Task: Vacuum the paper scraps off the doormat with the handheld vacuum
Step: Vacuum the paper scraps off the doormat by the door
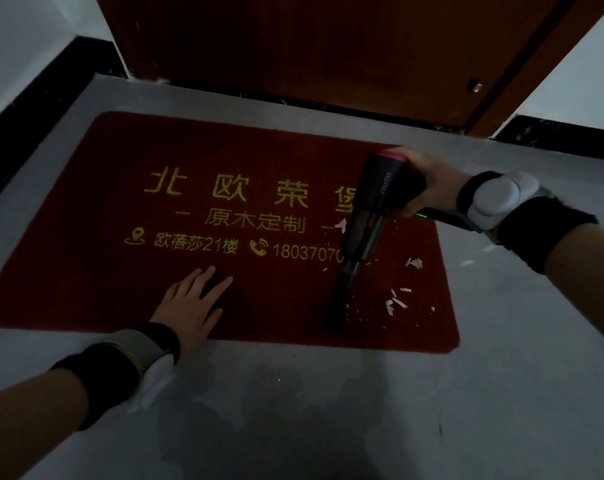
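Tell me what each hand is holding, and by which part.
The right hand grips the vacuum by its rear handle, nozzle down on the doormat. The left hand holds nothing; it rests flat on the doormat.

I've got a dark red doormat point(120, 209) with yellow lettering, white paper scraps point(395, 301) speckled on it, a black handheld vacuum point(366, 220) capped pink, grey floor point(328, 410), brown door point(293, 46), black wristbands point(535, 230) with white pods.

One doormat point(120, 299), one handheld vacuum point(369, 216), two hands and one door point(311, 46). In the dim light, perhaps five larger paper scraps point(414, 262) show, plus many uncountable specks.
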Available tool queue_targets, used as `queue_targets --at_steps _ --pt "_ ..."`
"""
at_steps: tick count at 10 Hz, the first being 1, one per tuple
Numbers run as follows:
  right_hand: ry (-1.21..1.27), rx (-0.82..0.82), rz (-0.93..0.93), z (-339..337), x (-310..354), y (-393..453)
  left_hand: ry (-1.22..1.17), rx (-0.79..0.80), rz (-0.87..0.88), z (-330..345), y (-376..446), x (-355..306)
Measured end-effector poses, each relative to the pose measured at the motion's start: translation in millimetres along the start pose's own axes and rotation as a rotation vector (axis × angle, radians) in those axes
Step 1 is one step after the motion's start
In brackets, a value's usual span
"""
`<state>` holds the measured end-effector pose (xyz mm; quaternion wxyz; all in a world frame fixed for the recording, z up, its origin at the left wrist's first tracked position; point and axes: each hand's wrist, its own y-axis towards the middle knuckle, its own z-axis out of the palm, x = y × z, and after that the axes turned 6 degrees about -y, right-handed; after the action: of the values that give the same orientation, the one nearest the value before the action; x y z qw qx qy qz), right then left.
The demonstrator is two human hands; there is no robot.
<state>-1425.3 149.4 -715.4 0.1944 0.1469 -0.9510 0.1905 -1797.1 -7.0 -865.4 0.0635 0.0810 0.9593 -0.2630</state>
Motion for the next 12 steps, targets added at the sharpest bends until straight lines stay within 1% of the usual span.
queue_targets --at_steps 1,2,3,4,5,6,7,8,10,12 --pt "0.055 -0.094 0.057 -5 -1 -1 0.005 -0.004 -0.002 -1 -1 -1" --pt "0.075 -0.244 0.123 -9 -8 -1 0.017 -0.008 -0.004 0 -1 -2" --pt "0.111 -0.37 0.115 -13 -10 0 0.011 -0.007 -0.014 1 0 0" --pt "0.113 -0.354 0.142 -17 -12 2 -0.017 -0.009 -0.011 2 1 0" --pt "0.048 -0.248 0.129 -22 -15 2 -0.011 -0.017 -0.011 2 0 0" --pt "-0.122 -0.141 0.122 -24 -12 3 -0.008 -0.018 -0.006 1 -1 -1" --pt "-0.098 -0.071 0.108 -21 -7 3 -0.02 -0.024 -0.004 1 -2 -1" --pt "-0.073 -0.042 0.08 -13 -10 0 -0.03 -0.019 -0.004 2 -2 0" --pt "-0.007 0.07 0.006 -4 -12 -3 -0.036 -0.019 -0.002 3 0 0" --pt "0.046 0.028 0.023 1 -11 -3 0.01 -0.003 -0.009 1 -1 0"
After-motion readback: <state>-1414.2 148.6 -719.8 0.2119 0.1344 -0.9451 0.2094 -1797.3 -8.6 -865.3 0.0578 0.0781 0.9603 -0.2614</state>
